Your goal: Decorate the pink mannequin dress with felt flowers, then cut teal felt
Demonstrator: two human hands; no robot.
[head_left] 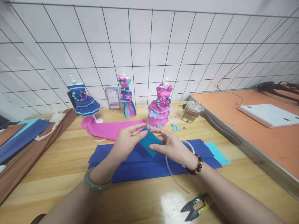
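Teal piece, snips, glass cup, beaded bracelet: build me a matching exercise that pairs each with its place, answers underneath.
Things
1. teal piece
2. snips
3. glass cup
4. beaded bracelet

Places
A. around the right wrist
B. on the wooden table, near the picture's bottom edge
C. held by the left hand and right hand
D. beside the far corner of the orange surface

Pairs: 1-C, 2-B, 3-D, 4-A

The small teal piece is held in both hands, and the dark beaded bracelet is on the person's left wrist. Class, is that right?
Not quite: the head view shows the dark beaded bracelet on the right wrist. The small teal piece is indeed held by the left hand and right hand.
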